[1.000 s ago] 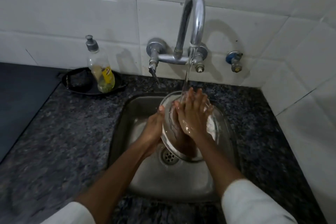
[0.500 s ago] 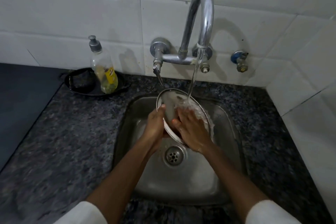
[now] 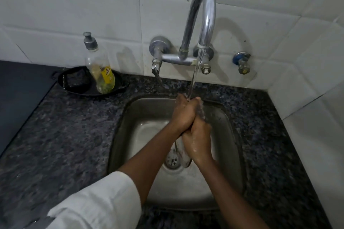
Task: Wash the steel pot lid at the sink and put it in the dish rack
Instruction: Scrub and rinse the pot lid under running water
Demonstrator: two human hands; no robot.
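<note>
The steel pot lid (image 3: 184,156) stands edge-on over the sink (image 3: 141,117), and only its lower rim shows above the drain (image 3: 172,161). My left hand (image 3: 183,115) and my right hand (image 3: 198,141) are pressed together on either side of it and hide most of it. Water from the tap (image 3: 202,16) runs onto the top of my hands. No dish rack is in view.
A soap bottle (image 3: 99,69) stands in a black dish (image 3: 65,82) with a dark scrubber (image 3: 76,80) at the back left of the granite counter (image 3: 65,135). A dark flat surface (image 3: 18,95) lies far left. A blue valve (image 3: 242,61) sticks out of the tiled wall.
The lid has turned from facing me to edge-on between my hands. My right hand moved from its face to clasp against my left. The view has shifted closer.
</note>
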